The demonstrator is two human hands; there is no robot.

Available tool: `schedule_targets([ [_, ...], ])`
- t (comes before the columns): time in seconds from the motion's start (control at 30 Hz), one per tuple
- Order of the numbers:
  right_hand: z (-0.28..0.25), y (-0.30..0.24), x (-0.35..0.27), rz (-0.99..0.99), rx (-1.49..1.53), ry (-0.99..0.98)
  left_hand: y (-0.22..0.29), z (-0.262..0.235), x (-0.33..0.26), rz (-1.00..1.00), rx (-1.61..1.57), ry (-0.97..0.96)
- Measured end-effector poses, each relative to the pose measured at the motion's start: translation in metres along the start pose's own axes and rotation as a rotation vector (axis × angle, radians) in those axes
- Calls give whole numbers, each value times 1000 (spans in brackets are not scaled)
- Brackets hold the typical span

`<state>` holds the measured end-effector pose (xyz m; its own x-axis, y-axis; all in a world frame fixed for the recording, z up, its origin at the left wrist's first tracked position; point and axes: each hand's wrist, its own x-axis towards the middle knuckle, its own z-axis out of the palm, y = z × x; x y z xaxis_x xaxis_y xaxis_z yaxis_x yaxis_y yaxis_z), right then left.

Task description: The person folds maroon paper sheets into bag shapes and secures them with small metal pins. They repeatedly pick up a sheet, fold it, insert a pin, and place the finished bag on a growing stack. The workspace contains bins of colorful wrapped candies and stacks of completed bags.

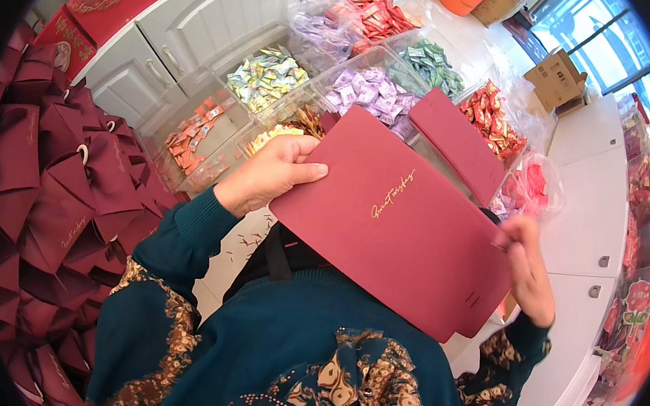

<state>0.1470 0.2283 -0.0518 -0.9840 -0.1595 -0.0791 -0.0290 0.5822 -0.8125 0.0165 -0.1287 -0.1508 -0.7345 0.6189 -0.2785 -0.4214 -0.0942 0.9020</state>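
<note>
The left hand [272, 174] pinched the left edge of the folded maroon card [392, 232], the right hand [528, 271] blurred at its right, grip impossible to tell; light, even support seemed best against creasing.

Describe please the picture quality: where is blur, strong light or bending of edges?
Head view: right hand blurred, left hand and dark red card sharper; head view, upper right: window glaringly bright; head view, right side: white cabinet bowed along its outer edge.
</note>
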Motion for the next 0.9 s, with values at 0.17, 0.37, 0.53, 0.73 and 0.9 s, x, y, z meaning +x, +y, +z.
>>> schedule_targets([
  [0.17,48,-39,109,-379,-178,-360,-9,-6,-2,-12,-86,11],
  [0.37,102,-41,179,-583,-296,-401,-14,-7,1,-48,-199,2],
  [0.53,113,-39,192,-692,-311,-360,-20,-15,-2,-101,-320,-58],
  [0.73,110,-45,195,-669,-356,-403,-22,10,-29,-40,-568,-14],
  [0.9,107,-44,199,-687,-338,-408,-10,16,-31,-82,-571,28],
])
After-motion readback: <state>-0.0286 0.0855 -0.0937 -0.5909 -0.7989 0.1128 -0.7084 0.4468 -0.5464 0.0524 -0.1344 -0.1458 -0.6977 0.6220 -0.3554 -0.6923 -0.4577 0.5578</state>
